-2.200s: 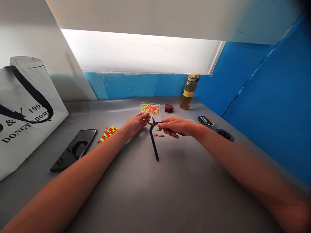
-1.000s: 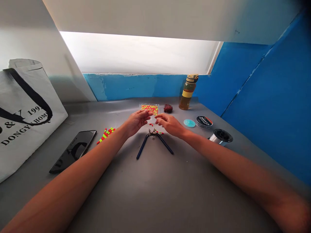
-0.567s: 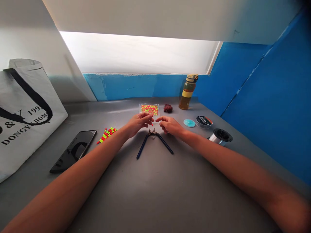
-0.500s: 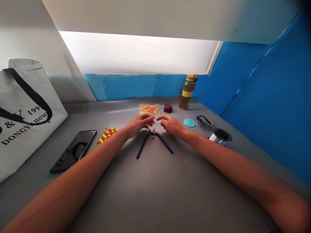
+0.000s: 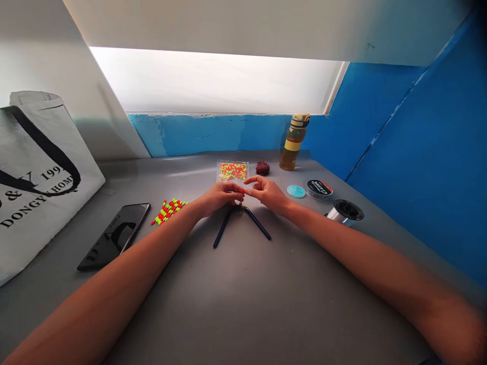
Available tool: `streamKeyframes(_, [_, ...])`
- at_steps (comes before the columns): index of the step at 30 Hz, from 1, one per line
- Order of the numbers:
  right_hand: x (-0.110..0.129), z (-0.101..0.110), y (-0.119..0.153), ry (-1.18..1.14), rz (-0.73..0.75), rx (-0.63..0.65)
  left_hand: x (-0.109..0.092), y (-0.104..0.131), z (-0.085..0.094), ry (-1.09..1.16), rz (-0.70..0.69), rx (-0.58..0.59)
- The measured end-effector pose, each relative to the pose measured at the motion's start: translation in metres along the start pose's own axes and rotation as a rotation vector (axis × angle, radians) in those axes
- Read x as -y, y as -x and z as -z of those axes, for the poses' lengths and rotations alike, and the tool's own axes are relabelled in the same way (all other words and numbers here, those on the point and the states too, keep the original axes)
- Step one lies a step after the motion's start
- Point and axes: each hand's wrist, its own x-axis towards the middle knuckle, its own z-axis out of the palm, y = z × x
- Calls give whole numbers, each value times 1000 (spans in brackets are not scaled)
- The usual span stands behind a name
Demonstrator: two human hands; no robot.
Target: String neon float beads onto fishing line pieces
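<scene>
My left hand and my right hand meet at the fingertips above the head of the dark-handled pliers. The left thumb and finger are pinched on a tiny red thing, too small to name. The right thumb tip touches the same spot, its index finger stretched out above; whether it grips anything cannot be made out. The pliers lie with handles spread. Just behind the hands is a clear bag of red and yellow beads. Strung red and yellow beads lie left of my left hand.
At the left are a black phone and a white bag. Behind stand a dark red cord bundle and a bottle. A turquoise disc, a round labelled spool and a line spool are at the right.
My hands have come together, closing the gap between their fingertips. A small red spot now shows between them. The left fingers now cover part of the pliers' head.
</scene>
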Motion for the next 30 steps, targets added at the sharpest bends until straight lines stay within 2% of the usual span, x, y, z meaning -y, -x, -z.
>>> streamKeyframes(6, [1,0,2,42,27,48,-1,1,0,-3,4,-29])
streamKeyframes(14, [3,1,2,29,-43,60,-3,1,0,27,-37,-27])
streamKeyframes(22, [5,0,3,-6,-44,87,-10,4,-1,17,-66,-17])
streamKeyframes(30, [-1,-4,3,20,-63,97,1,0,2,-104,-93,1])
